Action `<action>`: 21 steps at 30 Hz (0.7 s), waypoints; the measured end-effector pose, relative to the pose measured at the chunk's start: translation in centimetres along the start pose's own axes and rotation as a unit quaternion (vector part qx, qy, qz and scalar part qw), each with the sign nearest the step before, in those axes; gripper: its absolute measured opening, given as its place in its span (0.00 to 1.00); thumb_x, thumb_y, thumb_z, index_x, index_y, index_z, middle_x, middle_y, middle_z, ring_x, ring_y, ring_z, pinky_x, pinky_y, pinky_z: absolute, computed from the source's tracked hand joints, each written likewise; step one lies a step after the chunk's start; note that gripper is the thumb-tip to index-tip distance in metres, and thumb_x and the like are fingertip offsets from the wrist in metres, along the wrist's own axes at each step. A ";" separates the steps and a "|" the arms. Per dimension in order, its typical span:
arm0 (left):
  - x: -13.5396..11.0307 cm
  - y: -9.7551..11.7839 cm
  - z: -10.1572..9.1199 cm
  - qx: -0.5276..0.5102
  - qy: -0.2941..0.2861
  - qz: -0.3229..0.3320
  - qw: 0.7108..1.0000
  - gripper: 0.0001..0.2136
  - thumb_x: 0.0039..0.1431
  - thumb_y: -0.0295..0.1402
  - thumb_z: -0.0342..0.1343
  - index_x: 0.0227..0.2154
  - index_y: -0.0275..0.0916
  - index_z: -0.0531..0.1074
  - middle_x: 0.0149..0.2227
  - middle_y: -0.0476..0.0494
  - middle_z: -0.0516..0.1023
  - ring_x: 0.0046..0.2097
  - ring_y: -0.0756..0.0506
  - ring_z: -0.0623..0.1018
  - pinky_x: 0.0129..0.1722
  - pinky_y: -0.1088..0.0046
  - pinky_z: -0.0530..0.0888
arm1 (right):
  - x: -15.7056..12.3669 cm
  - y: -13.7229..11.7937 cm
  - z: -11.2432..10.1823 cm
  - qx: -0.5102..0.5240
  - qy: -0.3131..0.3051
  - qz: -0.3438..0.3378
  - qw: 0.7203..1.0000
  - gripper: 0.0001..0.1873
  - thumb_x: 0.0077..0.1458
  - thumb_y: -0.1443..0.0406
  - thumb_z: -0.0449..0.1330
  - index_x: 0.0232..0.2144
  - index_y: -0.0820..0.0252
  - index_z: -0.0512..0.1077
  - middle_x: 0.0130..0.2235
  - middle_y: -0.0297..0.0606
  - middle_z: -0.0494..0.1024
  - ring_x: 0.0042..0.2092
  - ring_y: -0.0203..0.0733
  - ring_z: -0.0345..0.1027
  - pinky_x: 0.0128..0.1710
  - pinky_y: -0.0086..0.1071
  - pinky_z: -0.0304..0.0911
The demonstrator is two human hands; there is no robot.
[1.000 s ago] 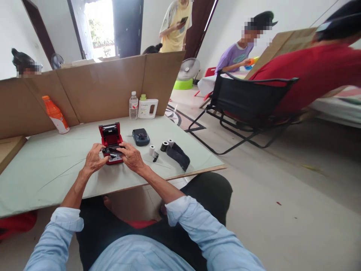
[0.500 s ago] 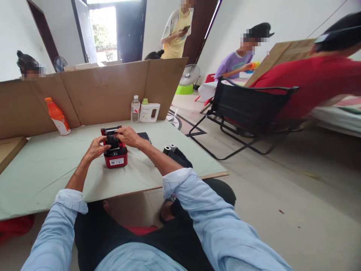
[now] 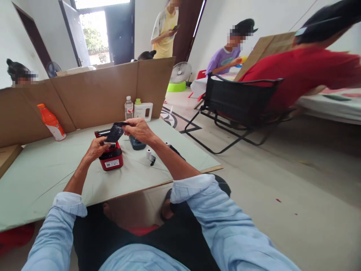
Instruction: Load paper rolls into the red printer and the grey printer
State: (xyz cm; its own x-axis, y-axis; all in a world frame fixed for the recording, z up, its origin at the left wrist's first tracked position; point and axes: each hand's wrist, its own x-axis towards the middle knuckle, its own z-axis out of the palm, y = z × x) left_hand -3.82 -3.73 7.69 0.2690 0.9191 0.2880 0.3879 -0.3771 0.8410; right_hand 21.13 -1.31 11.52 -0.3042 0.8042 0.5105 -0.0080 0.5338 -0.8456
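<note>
Stretched between my two hands is a strip of black ribbon [image 3: 115,133], with pale marks on it. My right hand [image 3: 139,130] pinches its upper right end. At the lower left end, my left hand [image 3: 96,148] is closed on the ribbon by a white edge, perhaps a core. Just under the strip stands a small red and black label printer [image 3: 110,161], its lid raised and a white label on its front. The hands and ribbon hide part of its inside.
Right of the printer lie a dark handheld device [image 3: 137,143] and a small white roll [image 3: 148,153] with black film. An orange bottle [image 3: 52,123], a clear bottle [image 3: 129,107] and a white jug [image 3: 143,110] stand along the cardboard partition [image 3: 98,90]. A black folding chair [image 3: 239,96] is at right.
My right hand has drawn its end of the black ribbon up and right, out of the printer. The strip now shows longer above it. The view has shifted a little right.
</note>
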 end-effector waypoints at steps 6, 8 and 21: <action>4.1 3.5 2.3 0.119 -0.030 0.063 0.990 0.13 0.56 0.35 0.61 0.39 0.35 0.84 0.27 0.47 0.80 0.27 0.49 0.74 0.27 0.75 0.68 | -4.4 1.0 -6.1 0.017 0.108 0.032 0.993 0.13 0.48 0.57 0.67 0.32 0.61 0.78 0.28 0.32 0.78 0.29 0.35 0.70 0.30 0.29 0.67; 6.5 4.7 4.0 0.164 -0.053 0.094 0.981 0.12 0.56 0.34 0.60 0.38 0.35 0.85 0.28 0.47 0.81 0.28 0.49 0.74 0.29 0.74 0.68 | -6.1 1.5 -8.3 0.014 0.152 0.031 0.988 0.12 0.46 0.57 0.67 0.31 0.60 0.77 0.28 0.32 0.78 0.30 0.36 0.71 0.32 0.30 0.68; 19.5 8.0 23.6 0.318 -0.223 0.182 0.903 0.16 0.54 0.21 0.56 0.41 0.37 0.86 0.43 0.41 0.87 0.46 0.43 0.83 0.54 0.67 0.77 | -19.1 9.1 -16.9 -0.140 0.399 0.108 0.900 0.12 0.50 0.57 0.60 0.29 0.59 0.77 0.25 0.31 0.75 0.28 0.38 0.66 0.31 0.33 0.63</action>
State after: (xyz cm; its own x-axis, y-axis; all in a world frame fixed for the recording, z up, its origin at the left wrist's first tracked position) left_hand 25.35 8.50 9.18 0.7545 0.6363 0.1607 0.5914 -0.7654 0.2539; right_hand 42.97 -7.39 -3.32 0.5117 0.7691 0.3829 0.2432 0.2978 -0.9231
